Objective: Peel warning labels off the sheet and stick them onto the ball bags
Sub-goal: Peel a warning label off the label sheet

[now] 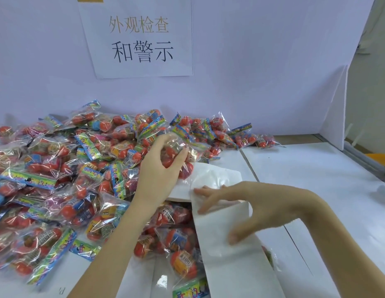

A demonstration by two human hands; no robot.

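Note:
A big heap of clear ball bags [64, 173] with red balls and colourful headers covers the left half of the white table [316, 168]. My left hand [163, 160] reaches into the heap and grips one ball bag [176, 151] near the top of the white label sheet [208, 179]. A second white sheet [230, 261] lies in front, over some bags. My right hand [234, 209] rests on the sheets with its fingers spread and fairly straight; it is blurred. I cannot make out single labels on the sheets.
A white wall behind the table carries a paper sign [142, 39] with printed characters. A white partition [335, 117] closes the right side, with a metal rail [368, 162] and an orange object [380, 158] beyond it.

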